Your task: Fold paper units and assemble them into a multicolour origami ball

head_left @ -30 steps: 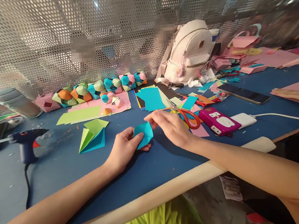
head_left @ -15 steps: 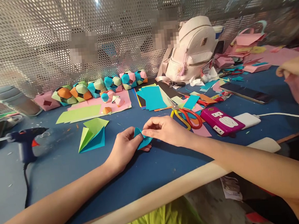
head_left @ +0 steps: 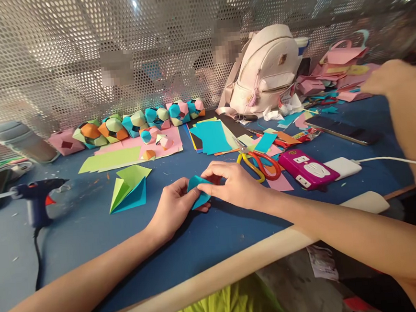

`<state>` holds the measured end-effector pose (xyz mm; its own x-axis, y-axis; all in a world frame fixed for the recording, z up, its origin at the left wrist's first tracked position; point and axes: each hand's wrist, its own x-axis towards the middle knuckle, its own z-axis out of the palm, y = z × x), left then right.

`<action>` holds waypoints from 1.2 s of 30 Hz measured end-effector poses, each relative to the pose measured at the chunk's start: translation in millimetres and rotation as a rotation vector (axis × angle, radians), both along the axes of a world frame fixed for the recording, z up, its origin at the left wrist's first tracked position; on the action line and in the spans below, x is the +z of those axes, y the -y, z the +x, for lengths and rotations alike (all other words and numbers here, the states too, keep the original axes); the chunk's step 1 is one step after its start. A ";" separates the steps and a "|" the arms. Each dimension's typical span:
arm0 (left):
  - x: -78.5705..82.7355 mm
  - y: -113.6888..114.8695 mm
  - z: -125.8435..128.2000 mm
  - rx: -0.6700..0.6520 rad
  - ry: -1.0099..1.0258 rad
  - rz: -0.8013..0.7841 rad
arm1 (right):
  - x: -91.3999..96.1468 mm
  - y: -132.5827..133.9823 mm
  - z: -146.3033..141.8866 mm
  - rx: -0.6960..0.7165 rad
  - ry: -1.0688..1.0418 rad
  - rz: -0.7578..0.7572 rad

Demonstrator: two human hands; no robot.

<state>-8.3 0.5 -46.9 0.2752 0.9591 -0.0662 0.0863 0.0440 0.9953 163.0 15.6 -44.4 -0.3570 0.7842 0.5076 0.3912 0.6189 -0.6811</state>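
A small piece of folded blue paper point(head_left: 196, 182) is held between both hands, just above the blue table point(head_left: 232, 243). My left hand point(head_left: 174, 206) grips its left side, thumb on top and fingers beneath. With thumb and fingers pinched, my right hand point(head_left: 231, 183) holds the right edge; the fingers hide part of the paper. To the left lie folded green and blue paper pieces point(head_left: 133, 193). Scissors point(head_left: 261, 164) with yellow and red handles rest just beyond my right hand, beside a stack of blue sheets point(head_left: 212, 136).
A glue gun point(head_left: 38, 200) stands at left near a tumbler point(head_left: 19, 142). Several paper balls point(head_left: 114, 128) line the mesh wall. A backpack point(head_left: 268, 69), a purple power strip point(head_left: 308, 169) and a phone point(head_left: 341, 128) sit right. Another person's arm point(head_left: 410, 121) reaches in.
The blue paper now shows a broader, more opened face between my fingers, and my right thumb has shifted on it. The other person's hand has moved left over the table.
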 end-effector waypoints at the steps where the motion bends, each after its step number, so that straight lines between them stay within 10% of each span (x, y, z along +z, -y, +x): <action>1: -0.1 0.1 0.0 -0.002 -0.011 -0.004 | -1.8 -0.5 0.2 -0.022 0.017 0.080; 18: 2.0 0.2 1.6 -0.004 0.013 -0.036 | -8.5 -1.7 1.7 0.032 0.099 0.450; 36: 2.7 0.1 -1.5 0.017 -0.079 0.085 | 4.4 2.8 -3.1 0.025 -0.045 -0.220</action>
<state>-9.8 0.4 -44.2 0.2564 0.9666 -0.0051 0.1649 -0.0385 0.9856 159.9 12.8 -40.0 -0.3588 0.8689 0.3409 0.3441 0.4626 -0.8170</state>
